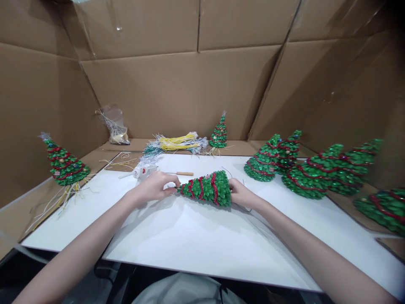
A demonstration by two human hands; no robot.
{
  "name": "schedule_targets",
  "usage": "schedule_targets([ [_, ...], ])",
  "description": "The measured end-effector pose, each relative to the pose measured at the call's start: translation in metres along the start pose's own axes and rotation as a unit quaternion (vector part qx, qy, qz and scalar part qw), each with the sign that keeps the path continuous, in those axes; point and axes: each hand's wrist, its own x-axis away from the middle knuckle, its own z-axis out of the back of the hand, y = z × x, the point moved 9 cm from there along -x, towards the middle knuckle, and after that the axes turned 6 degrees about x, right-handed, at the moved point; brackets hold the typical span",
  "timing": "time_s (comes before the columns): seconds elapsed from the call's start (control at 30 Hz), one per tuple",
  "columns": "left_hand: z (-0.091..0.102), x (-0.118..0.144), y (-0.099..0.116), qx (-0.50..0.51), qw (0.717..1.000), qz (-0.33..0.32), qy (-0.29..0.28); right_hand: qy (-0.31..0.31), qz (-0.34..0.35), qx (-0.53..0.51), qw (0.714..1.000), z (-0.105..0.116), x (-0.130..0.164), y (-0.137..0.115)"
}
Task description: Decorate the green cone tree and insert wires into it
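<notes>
A small green artificial Christmas tree [205,188] with red garland lies on its side between my hands, its tip toward the left. My left hand [161,185] pinches at the tip, thumb and forefinger pressed together. At the wide base, my right hand [238,192] grips the tree from underneath, with its fingers partly hidden behind the base. Thin dark wires trail near my right wrist. Beyond my left hand lie a white glue gun [146,169] and a tool with a wooden handle [184,173].
Decorated trees stand at left [65,164] and back [219,133]. Several more trees [305,177] line the right side. Bundles of yellow, white and green wires [177,142] lie at the back beside a plastic bag [115,126]. Cardboard walls [177,93] enclose the white table [177,240].
</notes>
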Motion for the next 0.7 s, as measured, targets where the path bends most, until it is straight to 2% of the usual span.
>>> schedule_targets([
  [0.37, -0.0043, 0.0101, -0.0035, 0.057, 0.996, 0.004, 0.07, 0.003, 0.007, -0.001, 1.0, 0.0002, 0.0009, -0.0017],
  [0.7, -0.0086, 0.0079, -0.0005, 0.085, 0.994, -0.011, 0.07, 0.013, -0.002, -0.019, 1.0, 0.0067, 0.0007, -0.0005],
])
